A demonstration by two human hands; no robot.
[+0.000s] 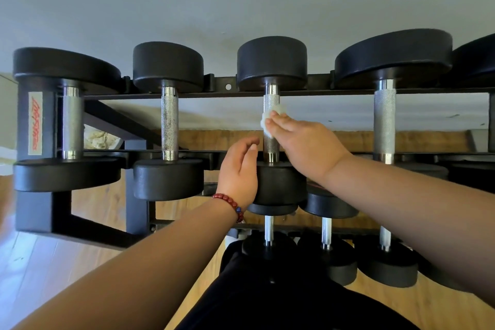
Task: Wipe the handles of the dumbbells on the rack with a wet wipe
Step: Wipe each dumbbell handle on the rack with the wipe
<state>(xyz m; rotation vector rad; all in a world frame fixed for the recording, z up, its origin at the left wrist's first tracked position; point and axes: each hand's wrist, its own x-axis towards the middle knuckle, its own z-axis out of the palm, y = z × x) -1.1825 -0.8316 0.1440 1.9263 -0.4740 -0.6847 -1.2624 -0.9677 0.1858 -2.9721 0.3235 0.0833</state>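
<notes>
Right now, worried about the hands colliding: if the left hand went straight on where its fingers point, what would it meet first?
The left hand would likely meet the third dumbbell's knurled handle, near where the right hand presses the wet wipe on it, though depth is unclear.

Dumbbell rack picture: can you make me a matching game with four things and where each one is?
Things:
1. wet wipe
2. left hand
3. bead bracelet
4. red-lettered label

Places:
A. on the rack, left post
B. around the left wrist
C. pressed on a top-row handle under the right hand
D. beside that handle, holding nothing

Pairs: 1-C, 2-D, 3-B, 4-A
</notes>
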